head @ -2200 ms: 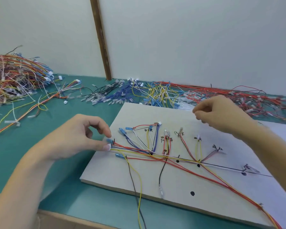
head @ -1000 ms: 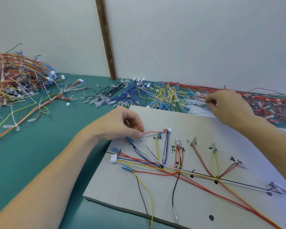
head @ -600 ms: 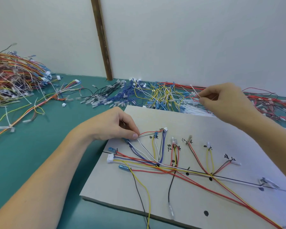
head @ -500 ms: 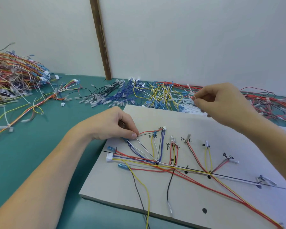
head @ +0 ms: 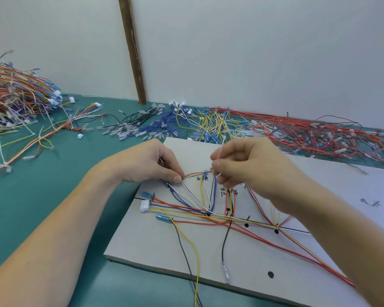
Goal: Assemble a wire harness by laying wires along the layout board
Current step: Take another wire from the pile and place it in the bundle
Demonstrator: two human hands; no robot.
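Back from the wire heaps at the wall, the right hand (head: 242, 165) has come over the board (head: 155, 247), pinching a thin white wire (head: 220, 149) that sticks up above its fingers. Just left of it, the left hand (head: 146, 162) pinches the ends of a red wire (head: 195, 173) and others against the board. Below both hands, coloured wires fan across the board on the green desk (head: 42, 207).

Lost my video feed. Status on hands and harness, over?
Left hand pinning wires on layout board. Right hand pinching white wire above board. Nothing in the way.
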